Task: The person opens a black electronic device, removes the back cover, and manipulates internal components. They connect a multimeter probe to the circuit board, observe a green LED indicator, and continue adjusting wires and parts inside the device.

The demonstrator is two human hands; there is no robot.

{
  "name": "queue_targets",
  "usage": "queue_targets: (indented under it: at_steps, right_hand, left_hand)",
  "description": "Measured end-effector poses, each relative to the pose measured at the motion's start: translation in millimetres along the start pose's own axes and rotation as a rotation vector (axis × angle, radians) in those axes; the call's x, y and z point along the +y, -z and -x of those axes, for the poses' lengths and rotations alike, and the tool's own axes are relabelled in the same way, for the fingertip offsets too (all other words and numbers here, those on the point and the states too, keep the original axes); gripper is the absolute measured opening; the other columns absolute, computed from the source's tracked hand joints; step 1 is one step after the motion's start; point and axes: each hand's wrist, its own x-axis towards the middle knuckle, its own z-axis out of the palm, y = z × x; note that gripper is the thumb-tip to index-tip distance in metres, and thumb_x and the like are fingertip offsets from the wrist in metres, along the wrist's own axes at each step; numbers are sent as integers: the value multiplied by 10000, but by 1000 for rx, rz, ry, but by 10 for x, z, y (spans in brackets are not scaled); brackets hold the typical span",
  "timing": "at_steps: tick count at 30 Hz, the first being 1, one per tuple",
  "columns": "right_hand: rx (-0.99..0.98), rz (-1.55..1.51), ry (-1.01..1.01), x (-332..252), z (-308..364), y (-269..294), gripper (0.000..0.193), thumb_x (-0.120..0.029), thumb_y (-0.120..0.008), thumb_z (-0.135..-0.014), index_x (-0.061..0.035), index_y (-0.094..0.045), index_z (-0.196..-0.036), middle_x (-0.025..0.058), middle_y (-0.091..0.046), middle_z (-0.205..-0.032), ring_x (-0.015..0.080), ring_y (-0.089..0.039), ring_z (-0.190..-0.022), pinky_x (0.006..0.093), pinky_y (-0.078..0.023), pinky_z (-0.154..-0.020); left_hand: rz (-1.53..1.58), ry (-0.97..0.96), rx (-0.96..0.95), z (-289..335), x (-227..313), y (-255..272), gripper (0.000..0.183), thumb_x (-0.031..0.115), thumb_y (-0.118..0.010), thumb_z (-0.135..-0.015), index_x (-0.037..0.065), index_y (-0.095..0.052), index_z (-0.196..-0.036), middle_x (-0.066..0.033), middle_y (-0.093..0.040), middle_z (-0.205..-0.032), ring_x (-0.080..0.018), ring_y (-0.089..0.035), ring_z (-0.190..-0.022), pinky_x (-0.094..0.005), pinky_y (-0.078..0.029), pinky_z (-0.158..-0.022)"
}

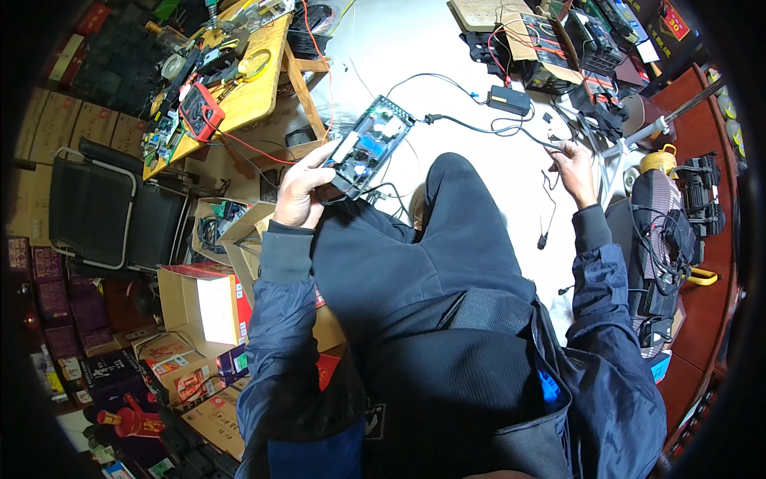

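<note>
My left hand [300, 191] grips an opened black case with a circuit board [369, 148] in it, tilted above my left thigh. Blue and white components show on the board. Close to the case's right edge, a black plug [432, 119] ends a dark cable [487, 130] that runs right toward my right hand [576, 169]. That hand is closed, fingertips pinched together on the cable. A black power adapter [508, 100] lies on the floor beyond the cable. Below the right fingers, a thin black cord [549, 209] with a small connector lies on the pale floor.
On the left, a wooden table [249, 101] bears a red multimeter [201, 112] and tools. A black folding chair [116, 209] and open cardboard boxes [191, 299] stand nearer. At right are a metal pole [646, 134], tangled cables and a bag [650, 231]. Cartons of parts sit far right.
</note>
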Motion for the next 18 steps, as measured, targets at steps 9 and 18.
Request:
queue_targets:
  at_steps: [9,18]
  right_hand:
    - [-180,-12,-35,-150,283,5,667,-198,-800,-874,-37,-544,-1469,193,-640,-1344,265,-601,-1289,389,-462,-1117]
    - [-578,-225,253,-1050,227,-748,1039,-256,-898,-757,-164,-342,-1630,200,-457,-1574,329,-446,-1461,465,-341,-1231]
  left_hand:
    - [-58,112,-58,-369,-121,-128,566,66,-628,-879,-91,-544,-1416,-120,-717,-1124,-160,-730,-932,-305,-620,-856]
    - [-138,244,-153,-621,-194,-227,703,149,-636,-786,-148,-528,-1414,-207,-680,-1302,-232,-706,-1099,-332,-557,-999]
